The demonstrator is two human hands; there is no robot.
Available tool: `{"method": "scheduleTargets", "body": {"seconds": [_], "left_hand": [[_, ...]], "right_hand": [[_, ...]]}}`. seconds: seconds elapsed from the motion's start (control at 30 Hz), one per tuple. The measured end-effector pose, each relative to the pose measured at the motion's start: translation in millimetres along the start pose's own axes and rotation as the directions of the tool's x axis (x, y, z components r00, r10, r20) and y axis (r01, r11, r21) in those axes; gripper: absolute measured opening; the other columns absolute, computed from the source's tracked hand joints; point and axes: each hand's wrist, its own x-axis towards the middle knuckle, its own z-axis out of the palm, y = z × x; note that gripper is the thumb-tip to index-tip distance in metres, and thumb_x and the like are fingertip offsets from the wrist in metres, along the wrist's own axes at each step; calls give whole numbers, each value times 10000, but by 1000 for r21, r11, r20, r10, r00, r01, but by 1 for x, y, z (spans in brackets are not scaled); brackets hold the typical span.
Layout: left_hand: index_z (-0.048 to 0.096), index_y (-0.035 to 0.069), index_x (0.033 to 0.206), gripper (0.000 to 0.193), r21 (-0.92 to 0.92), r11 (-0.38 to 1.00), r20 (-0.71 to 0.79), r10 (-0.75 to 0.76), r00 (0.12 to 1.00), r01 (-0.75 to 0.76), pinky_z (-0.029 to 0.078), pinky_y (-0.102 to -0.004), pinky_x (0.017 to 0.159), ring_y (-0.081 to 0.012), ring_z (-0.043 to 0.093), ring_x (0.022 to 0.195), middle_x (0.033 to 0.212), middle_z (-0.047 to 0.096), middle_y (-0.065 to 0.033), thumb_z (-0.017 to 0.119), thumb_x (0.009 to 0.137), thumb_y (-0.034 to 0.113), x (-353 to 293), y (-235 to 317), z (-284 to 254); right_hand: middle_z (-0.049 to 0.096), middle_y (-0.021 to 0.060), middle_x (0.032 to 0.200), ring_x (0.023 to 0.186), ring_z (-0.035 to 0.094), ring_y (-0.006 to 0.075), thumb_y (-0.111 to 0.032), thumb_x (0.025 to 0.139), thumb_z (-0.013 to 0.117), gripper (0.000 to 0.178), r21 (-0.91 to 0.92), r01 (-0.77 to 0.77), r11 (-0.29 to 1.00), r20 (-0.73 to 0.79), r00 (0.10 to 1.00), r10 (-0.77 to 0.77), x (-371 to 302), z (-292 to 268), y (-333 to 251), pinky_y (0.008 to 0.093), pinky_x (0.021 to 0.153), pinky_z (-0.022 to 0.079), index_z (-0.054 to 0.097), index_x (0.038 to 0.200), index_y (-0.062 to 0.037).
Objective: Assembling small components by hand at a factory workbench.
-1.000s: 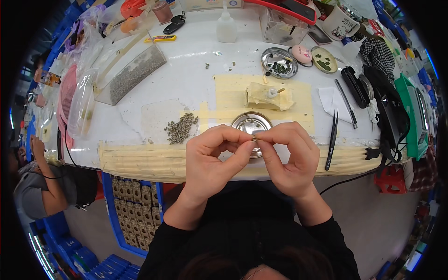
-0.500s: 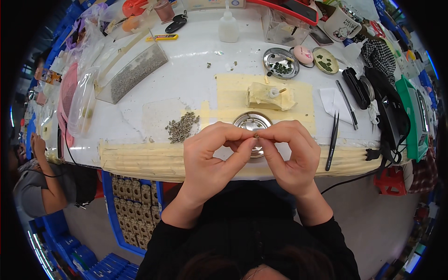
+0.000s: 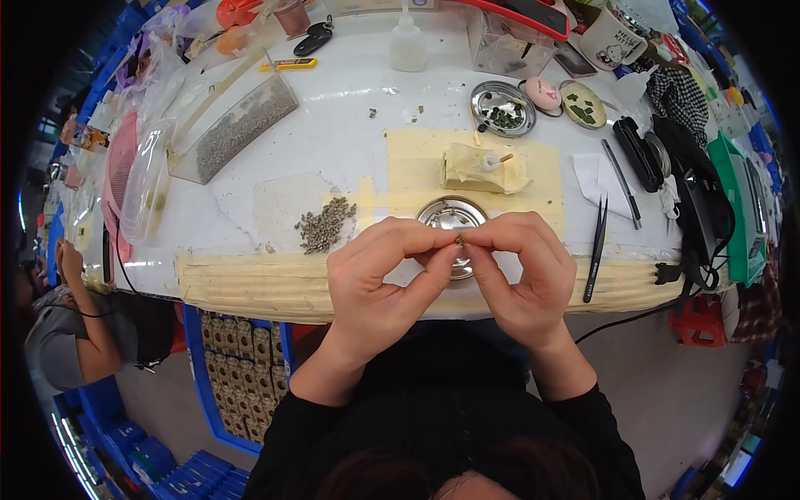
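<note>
Table (image 3: 333, 154) brightly lit | glints on metal dish (image 3: 454, 200) | fisheye bend, black corners | tiny held piece (image 3: 459, 240) indistinct

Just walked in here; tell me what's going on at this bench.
A person is pinching one tiny piece between the fingertips of the left hand and the right hand, above a round metal dish. The fingers partly hide the piece, so its exact shape is unclear. A pile of small parts lies on the table to the left, and black tweezers lie to the right, unheld. Beyond the dish sits a block wrapped in yellowish tape.
</note>
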Motion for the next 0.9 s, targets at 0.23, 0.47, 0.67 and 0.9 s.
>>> {"method": "scheduleTargets", "body": {"seconds": [0.23, 0.47, 0.67, 0.9], "left_hand": [[725, -25, 937, 163, 136, 985, -1, 108, 994, -107, 527, -270, 623, -175, 674, 701, 834, 701, -116, 757, 779, -54, 2, 2, 2], [726, -18, 935, 180, 156, 976, -2, 156, 988, -154, 528, -276, 627, -194, 675, 705, 835, 700, -113, 761, 763, -62, 2, 0, 2], [729, -18, 938, 192, 149, 973, -38, 184, 982, -177, 524, -271, 626, -185, 671, 697, 827, 698, -111, 757, 756, -74, 6, -3, 2], [724, -30, 925, 172, 183, 972, -106, 167, 980, -146, 525, -264, 634, -176, 669, 692, 798, 691, -103, 747, 762, -83, 11, -10, 5]], "right_hand": [[666, 97, 869, 698, 648, 178, 94, 787, 738, 191, -23, 1, 1000, 9, 1000, -1, -1, 0, -1, 272, 593, 512, 702, 954, 8], [664, 100, 864, 699, 646, 178, 97, 789, 735, 188, -6, -1, 1000, 10, 1000, 1, 0, -1, -2, 271, 596, 515, 701, 952, 9], [661, 98, 865, 710, 639, 178, 73, 810, 732, 185, -83, -4, 997, -82, 997, -3, 8, -10, 3, 268, 618, 512, 716, 982, 7], [620, 77, 866, 713, 608, 207, -20, 840, 734, 163, -377, -97, 921, -128, 990, 52, 33, -22, 25, 303, 602, 474, 730, 1002, -37]]}}
